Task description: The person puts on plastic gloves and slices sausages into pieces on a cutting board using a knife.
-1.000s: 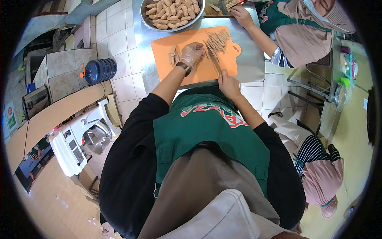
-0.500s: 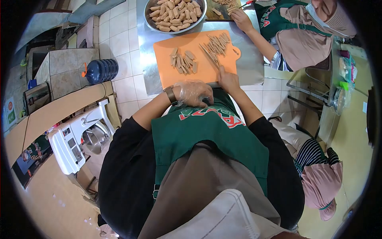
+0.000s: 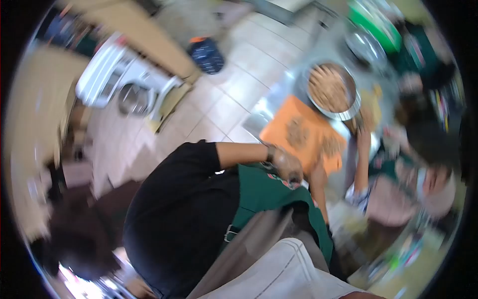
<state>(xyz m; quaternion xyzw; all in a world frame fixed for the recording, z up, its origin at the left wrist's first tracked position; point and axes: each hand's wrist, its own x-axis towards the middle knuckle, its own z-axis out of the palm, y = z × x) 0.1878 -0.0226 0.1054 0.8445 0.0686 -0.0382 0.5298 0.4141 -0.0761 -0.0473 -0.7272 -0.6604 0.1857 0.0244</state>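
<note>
The view is smeared by motion. My left hand (image 3: 288, 166), in a clear plastic glove, is at the front of the green apron (image 3: 254, 197), near the orange cutting board (image 3: 284, 119); its fingers are blurred. My right hand (image 3: 317, 174) lies at the board's near edge, and the knife seen there earlier cannot be made out now. Two blurred piles of light brown pieces lie on the board, one in the middle (image 3: 297, 132) and one nearer my right hand (image 3: 330, 145). A metal bowl (image 3: 356, 103) full of brown pieces (image 3: 328, 88) stands beyond the board.
A co-worker's hand (image 3: 365, 135) is beside the bowl at the metal table (image 3: 259, 117). Another person (image 3: 418, 55) is at the far right. A white mixer (image 3: 112, 74) and a dark blue water jug (image 3: 206, 56) are at the upper left.
The view has swung to the left and rotated, so the board and bowl now appear further right. My left hand has drawn back from the board to the apron, leaving pieces on the board.
</note>
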